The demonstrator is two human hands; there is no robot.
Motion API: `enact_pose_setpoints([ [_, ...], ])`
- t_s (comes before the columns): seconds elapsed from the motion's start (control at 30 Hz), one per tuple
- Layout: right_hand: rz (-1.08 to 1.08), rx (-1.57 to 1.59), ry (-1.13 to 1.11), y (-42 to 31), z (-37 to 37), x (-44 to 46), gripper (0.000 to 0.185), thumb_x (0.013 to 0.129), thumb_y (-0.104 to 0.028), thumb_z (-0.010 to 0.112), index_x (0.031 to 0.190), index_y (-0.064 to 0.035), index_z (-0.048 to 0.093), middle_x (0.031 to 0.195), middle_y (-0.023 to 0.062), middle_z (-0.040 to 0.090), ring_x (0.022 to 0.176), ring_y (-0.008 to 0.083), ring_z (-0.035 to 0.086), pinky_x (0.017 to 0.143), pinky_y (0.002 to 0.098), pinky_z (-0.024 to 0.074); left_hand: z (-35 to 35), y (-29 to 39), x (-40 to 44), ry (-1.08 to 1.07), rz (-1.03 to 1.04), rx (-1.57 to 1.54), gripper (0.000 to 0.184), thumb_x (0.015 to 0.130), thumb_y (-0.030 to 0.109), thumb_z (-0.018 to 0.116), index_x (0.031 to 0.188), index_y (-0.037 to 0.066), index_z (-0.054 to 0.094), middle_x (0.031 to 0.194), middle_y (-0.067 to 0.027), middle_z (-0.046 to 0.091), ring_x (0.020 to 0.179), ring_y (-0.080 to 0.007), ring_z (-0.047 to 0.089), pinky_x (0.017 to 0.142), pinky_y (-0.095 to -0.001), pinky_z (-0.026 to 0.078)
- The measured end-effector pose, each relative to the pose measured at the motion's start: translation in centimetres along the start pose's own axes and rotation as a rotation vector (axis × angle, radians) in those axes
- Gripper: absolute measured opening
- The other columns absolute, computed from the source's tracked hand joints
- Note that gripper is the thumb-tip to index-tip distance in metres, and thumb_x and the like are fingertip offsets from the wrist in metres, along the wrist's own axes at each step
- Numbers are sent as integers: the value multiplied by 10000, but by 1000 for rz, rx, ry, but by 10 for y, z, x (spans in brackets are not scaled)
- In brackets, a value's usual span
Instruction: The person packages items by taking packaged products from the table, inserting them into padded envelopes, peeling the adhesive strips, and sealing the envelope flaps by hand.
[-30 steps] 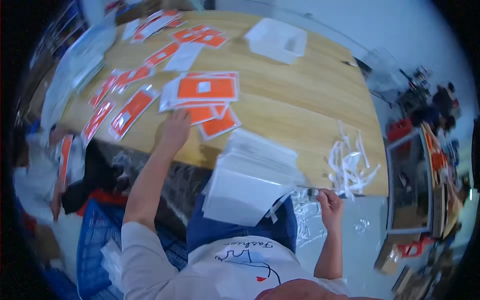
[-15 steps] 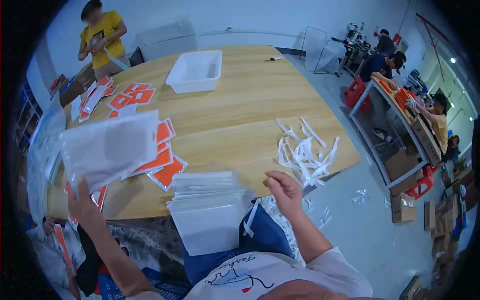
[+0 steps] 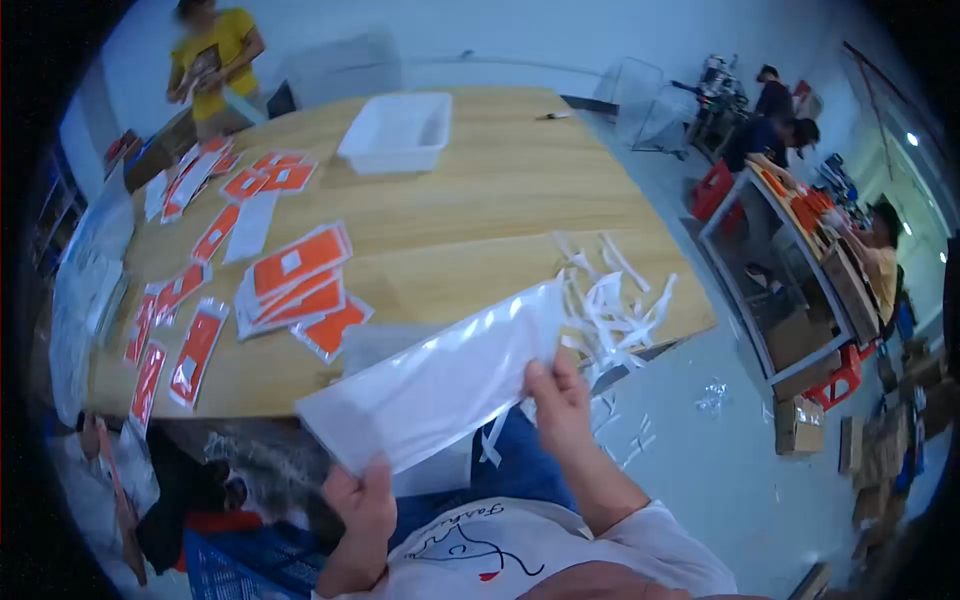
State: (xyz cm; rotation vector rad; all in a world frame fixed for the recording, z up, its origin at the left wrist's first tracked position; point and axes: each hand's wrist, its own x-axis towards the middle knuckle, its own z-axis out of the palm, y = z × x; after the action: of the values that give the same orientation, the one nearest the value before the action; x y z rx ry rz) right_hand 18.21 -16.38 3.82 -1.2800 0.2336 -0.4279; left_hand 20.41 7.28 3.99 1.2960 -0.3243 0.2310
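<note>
A white, glossy flat packet [image 3: 440, 375] is stretched between my two hands, tilted above the table's front edge. My left hand [image 3: 362, 505] pinches its lower left edge with the thumb on top. At its right end my right hand [image 3: 560, 395] grips the edge, thumb uppermost. Below the packet, a stack of white sleeves [image 3: 432, 478] is mostly hidden, resting by my lap. Orange-and-white packets [image 3: 298, 278] lie in a pile to the left on the table. Beyond my right hand is a heap of white strips [image 3: 612, 305].
On the wooden table [image 3: 520, 200] stand a white bin [image 3: 397, 133] at the back and more orange packets [image 3: 200, 345] at the left. A person in yellow [image 3: 215, 65] stands at the far left. Several people work at a bench [image 3: 780, 270] on the right. A blue basket [image 3: 240, 565] is below.
The white packet has come from over the orange pile at the left to in front of me. My right hand, earlier holding no packet, has taken its right end.
</note>
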Motion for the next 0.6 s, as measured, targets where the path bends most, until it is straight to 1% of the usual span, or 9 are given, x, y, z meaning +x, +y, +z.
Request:
enact_pose_setpoints([
  [0.03,-79,-18,135,-11,-3,1,453,908,-75,542,1340,-39,411,923,29,570,693,52,470,585,183,403,-7,7,-1,-219,-95,184,253,799,5,538,1041,-33,602,936,-103,634,741,-141,533,715,-245,446],
  [0.1,-217,61,387,-39,-11,7,453,902,-40,544,1339,-53,429,889,5,543,665,36,417,578,157,378,-19,16,17,-667,-339,511,221,770,31,622,988,-6,618,894,-87,643,665,-156,543,638,-247,444],
  [0.13,-338,96,349,-40,-38,10,398,908,-37,536,1298,-43,460,905,18,548,692,44,449,627,162,403,-18,10,18,-623,-236,447,202,778,44,630,974,-2,617,898,-89,643,680,-180,560,641,-263,451],
  [0.17,-386,92,480,-37,-65,10,312,917,-49,529,1228,-31,499,934,34,571,756,70,507,704,186,436,-18,2,17,-586,-126,390,183,786,57,638,960,2,616,902,-91,644,695,-204,576,644,-280,457],
  [0.23,-437,-71,555,-57,-83,10,252,925,-71,529,1172,-21,520,983,64,591,849,103,547,772,214,449,-29,-5,24,-563,-35,546,187,793,65,640,968,5,612,918,-101,647,744,-241,600,665,-310,475],
  [0.33,-546,-180,458,-59,-94,5,328,906,-136,592,1198,-5,521,1161,124,572,1010,154,555,878,246,445,-37,-25,33,-426,210,707,189,777,69,646,956,15,617,930,-99,639,773,-256,609,700,-309,487],
  [0.43,-499,-219,460,-49,-85,5,324,913,-123,575,1209,-3,515,1159,120,573,1007,150,551,874,242,442,-34,-32,46,-420,173,775,217,778,35,648,981,-35,623,977,-133,641,809,-276,610,717,-315,495],
  [0.53,-490,-245,481,-39,-69,10,321,921,-110,558,1219,0,509,1157,115,575,1004,145,547,870,238,439,-27,-43,54,-403,279,880,266,778,36,641,1033,-28,603,1045,-100,615,831,-274,606,717,-316,495],
  [0.6,-509,-268,343,-32,-55,16,312,928,-95,540,1222,4,506,1150,110,578,993,135,544,864,232,436,-21,-47,56,-364,314,969,240,788,69,623,1022,17,600,1029,-81,599,839,-264,599,720,-316,492],
])
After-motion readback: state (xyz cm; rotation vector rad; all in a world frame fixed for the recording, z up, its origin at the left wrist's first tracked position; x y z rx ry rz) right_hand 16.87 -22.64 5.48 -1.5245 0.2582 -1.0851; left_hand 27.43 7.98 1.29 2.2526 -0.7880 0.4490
